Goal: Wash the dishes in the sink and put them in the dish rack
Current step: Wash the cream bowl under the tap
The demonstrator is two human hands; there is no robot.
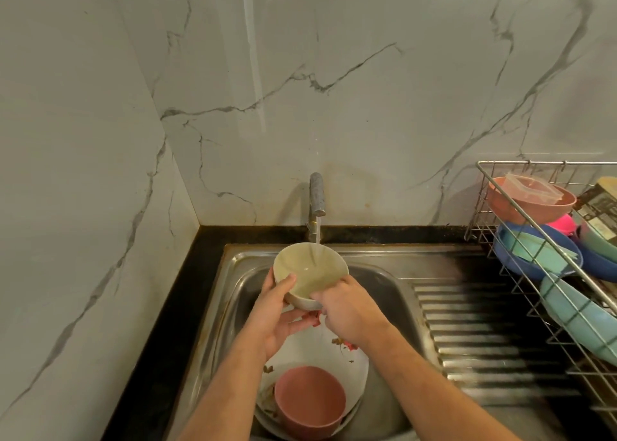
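1. Our left hand (275,310) cups the pale bowl (309,272) from below and the side, thumb hooked over its near rim; the fingers curl around it.
2. Our right hand (347,307) grips the bowl's near right rim, fingers curled over the edge, seemingly rubbing the inside.
3. The bowl is held tilted over the back of the sink (384,287), its mouth turned up toward the tap (316,195), and the stream of water (317,233) runs into it.
4. We judge the bowl light and stiff, probably plastic or melamine, and slick while wet; the rim and foot ring give the surest hold, two hands better than one.
5. Below our wrists, toward the sink's near edge, a pink bowl (309,400) sits on a white flowered plate (354,364), both not yet washed.
6. At the counter's right edge the wire dish rack (521,237) holds pink, blue and teal dishes.
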